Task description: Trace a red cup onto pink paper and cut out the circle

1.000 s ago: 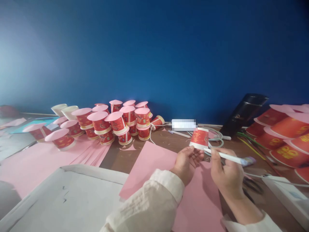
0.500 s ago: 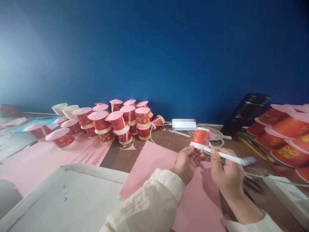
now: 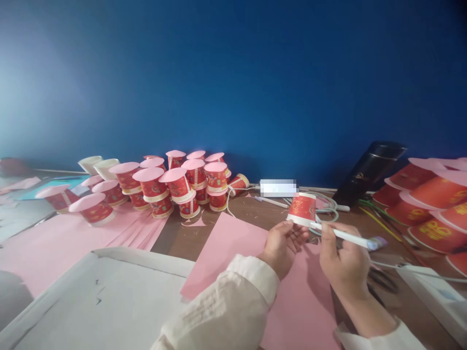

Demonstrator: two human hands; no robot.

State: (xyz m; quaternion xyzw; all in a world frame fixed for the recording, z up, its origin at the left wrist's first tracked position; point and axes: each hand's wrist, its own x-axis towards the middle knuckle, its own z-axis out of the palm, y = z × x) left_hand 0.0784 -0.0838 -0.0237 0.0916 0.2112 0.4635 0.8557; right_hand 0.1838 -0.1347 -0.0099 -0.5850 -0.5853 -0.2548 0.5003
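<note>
A smooth, flat, deep-blue wall fills the upper half of the frame, washed by pale, hazy light at upper left and darkening toward the upper right corner. A thin whitish strip edges its foot, behind a flat, wood-brown tabletop.

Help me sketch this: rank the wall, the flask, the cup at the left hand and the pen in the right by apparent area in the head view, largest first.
1. Wall
2. Flask
3. Cup and pen: too close to rank; the pen looks longer but much thinner.
</note>
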